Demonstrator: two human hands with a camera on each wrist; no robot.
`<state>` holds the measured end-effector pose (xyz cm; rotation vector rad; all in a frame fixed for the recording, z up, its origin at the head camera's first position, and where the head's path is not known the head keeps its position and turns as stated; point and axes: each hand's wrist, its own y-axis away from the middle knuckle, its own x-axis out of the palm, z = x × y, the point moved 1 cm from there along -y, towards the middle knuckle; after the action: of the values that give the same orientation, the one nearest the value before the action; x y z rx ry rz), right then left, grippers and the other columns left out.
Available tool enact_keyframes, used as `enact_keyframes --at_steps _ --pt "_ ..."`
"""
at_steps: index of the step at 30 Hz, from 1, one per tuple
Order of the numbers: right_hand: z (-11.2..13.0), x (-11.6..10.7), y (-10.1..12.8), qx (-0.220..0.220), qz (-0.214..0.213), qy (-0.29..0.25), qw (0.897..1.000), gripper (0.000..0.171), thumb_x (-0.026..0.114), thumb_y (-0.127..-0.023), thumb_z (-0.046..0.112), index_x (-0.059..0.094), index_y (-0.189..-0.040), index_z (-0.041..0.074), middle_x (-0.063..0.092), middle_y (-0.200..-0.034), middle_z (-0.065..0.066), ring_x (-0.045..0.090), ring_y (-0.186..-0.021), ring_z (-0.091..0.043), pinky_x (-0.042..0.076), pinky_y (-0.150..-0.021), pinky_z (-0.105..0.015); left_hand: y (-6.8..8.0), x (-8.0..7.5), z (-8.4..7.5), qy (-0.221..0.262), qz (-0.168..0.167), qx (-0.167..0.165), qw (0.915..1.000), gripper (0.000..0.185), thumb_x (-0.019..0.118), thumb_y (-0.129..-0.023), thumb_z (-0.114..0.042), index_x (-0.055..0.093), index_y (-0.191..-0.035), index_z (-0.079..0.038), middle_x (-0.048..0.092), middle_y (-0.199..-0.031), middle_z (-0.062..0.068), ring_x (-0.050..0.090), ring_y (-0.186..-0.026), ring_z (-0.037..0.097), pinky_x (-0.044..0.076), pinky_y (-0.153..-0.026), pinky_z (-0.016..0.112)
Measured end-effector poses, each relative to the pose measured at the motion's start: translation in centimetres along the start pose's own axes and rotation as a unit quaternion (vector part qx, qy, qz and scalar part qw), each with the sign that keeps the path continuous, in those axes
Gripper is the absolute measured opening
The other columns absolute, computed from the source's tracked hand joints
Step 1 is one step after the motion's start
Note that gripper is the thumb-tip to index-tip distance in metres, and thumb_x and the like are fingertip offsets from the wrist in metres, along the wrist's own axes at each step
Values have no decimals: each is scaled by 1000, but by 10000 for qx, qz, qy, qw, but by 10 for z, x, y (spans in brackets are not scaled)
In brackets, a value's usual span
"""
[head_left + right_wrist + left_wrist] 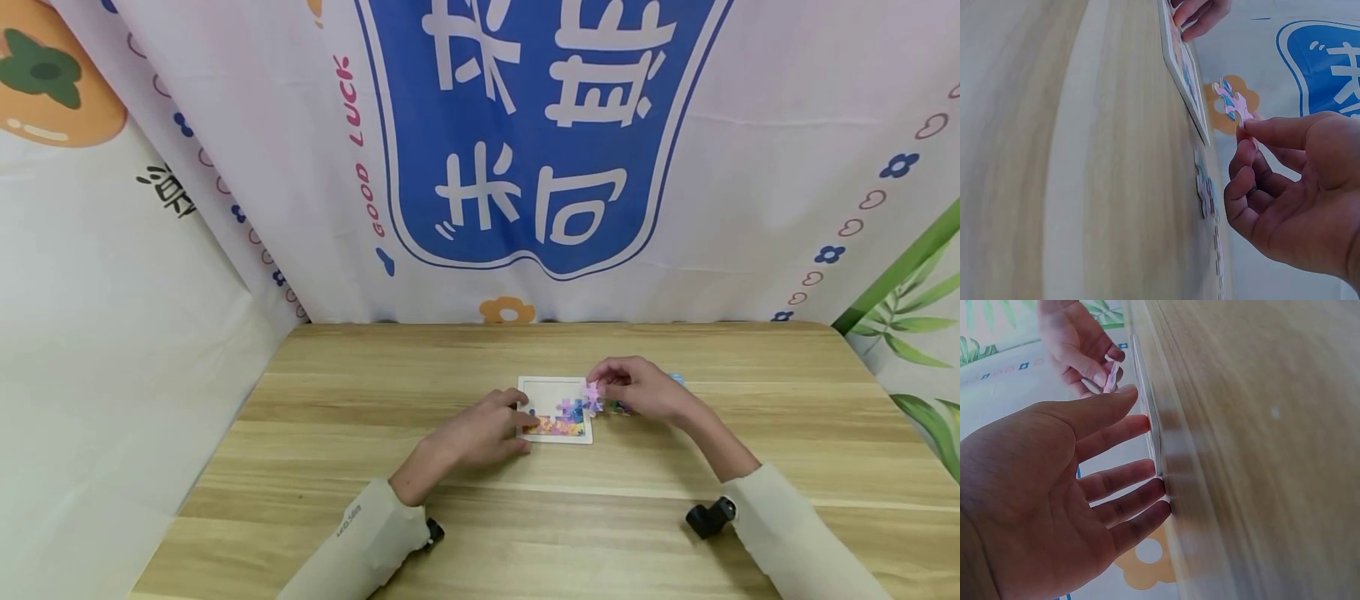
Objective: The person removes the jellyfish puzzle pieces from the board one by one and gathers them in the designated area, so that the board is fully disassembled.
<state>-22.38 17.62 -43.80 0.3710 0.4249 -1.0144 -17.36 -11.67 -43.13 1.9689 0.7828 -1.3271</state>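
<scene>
A small jigsaw puzzle in a white tray lies on the table, its lower rows filled with colourful pieces. My left hand rests at the tray's left side; in the left wrist view its spread fingers touch the tray edge. Over the tray's right edge, my right hand pinches a pink and blue jigsaw piece between thumb and fingertips. The right wrist view has this jigsaw piece raised off the table. Several loose jigsaw pieces lie below the right hand, partly hidden by it in the head view.
The wooden table ends at a printed curtain at the back. A light blue item peeks out behind the right hand. Each forearm wears a sleeve and a small black device.
</scene>
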Motion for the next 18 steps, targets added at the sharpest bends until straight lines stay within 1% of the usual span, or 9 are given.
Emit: enact_keyframes --at_steps 5,9,13,18 --pt "-4 -4 5 26 39 -51 10000 24 61 -106 4 70 -127 -3 68 -108 -14 55 -89 -20 51 -69 -25 0 0 0 -7 1 25 10000 40 69 -106 -35 71 -144 -21 52 -162 9 49 -151 27 48 -123 43" --pt "-10 -8 8 170 99 -94 9998 24 59 -107 4 69 -127 -3 66 -106 -14 56 -87 -21 52 -67 -27 -1 0 0 5 7 39 10000 40 70 -106 -34 71 -143 -20 52 -162 9 49 -152 27 47 -124 43" --pt "-15 -13 10 325 101 -164 9993 24 59 -106 3 69 -127 -2 66 -106 -14 58 -89 -21 54 -69 -27 -1 -1 -1 9 21 51 10000 39 70 -106 -34 72 -143 -20 53 -162 10 49 -151 27 47 -123 43" --pt "-19 -20 15 301 51 -95 9995 25 60 -106 3 69 -128 -2 66 -108 -15 57 -92 -22 53 -72 -26 0 -1 -1 6 30 42 10000 39 70 -106 -33 72 -143 -19 54 -161 10 50 -150 27 48 -123 42"
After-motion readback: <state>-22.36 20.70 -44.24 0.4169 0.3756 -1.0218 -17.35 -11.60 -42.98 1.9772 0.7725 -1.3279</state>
